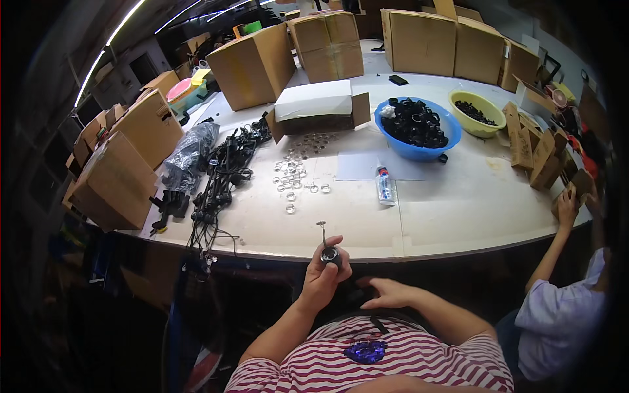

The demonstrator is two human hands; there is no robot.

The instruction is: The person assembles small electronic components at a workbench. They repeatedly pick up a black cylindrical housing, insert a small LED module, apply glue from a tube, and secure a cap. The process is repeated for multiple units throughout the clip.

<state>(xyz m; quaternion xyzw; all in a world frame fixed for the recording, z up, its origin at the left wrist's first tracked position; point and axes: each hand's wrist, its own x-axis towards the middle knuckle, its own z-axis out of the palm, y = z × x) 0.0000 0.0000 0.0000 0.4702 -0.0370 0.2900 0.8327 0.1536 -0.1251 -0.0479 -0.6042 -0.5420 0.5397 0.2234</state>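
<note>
My left hand (321, 278) is closed around a short black cylindrical housing (330, 255) with an open round end, held up just before the table's near edge. From it a thin wire (324, 236) rises to a small flat round tip. Lower and to the right, my right hand (390, 293) is at my waist, its thumb and forefinger apart; the dark background hides whether a cord lies by its fingertips. Beyond my left hand, several clear round lenses or rings (290, 177) are scattered on the table, with a white glue bottle (384, 186) lying to their right.
Tangled black cables (223, 170) with small fittings lie at the left. A blue bowl (432, 155) of black rings and a yellow bowl (495, 131) of small black parts stand at the back right. Cardboard boxes (255, 65) line the far side. Another person's hand (569, 206) handles cardboard at right.
</note>
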